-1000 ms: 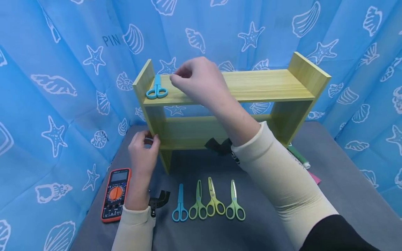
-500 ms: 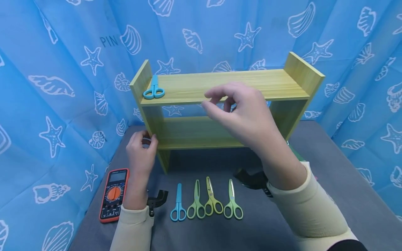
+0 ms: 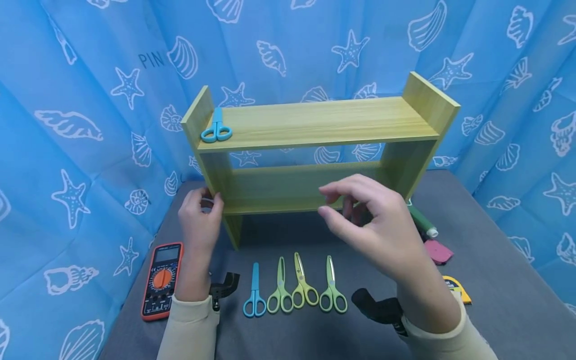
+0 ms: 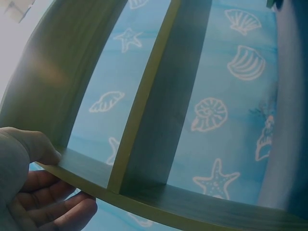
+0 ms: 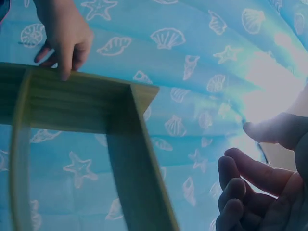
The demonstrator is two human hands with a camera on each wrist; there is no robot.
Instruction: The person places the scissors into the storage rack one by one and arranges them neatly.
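Observation:
A light wooden shelf (image 3: 315,125) stands on the grey table. My left hand (image 3: 201,212) grips the edge of its left side panel, thumb on the inner face and fingers outside, as the left wrist view shows. Blue scissors (image 3: 217,129) lie on the top board at the left end. In front of the shelf my right hand (image 3: 371,220) hovers with bent, parted fingers and nothing between them. Below it on the table lie blue scissors (image 3: 255,292), green scissors (image 3: 280,290), yellow scissors (image 3: 302,285) and another green pair (image 3: 332,290) in a row.
An orange-rimmed multimeter (image 3: 163,280) lies left of my left forearm. Past my right hand are a green tube-like item (image 3: 423,221), a pink piece (image 3: 438,251) and a yellow-and-black item (image 3: 458,289), partly covered by my wrist. A blue shell-patterned curtain (image 3: 288,50) hangs behind.
My right hand has moved from above the top board, near the blue scissors, down and right to in front of the shelf. My left hand stays on the side panel.

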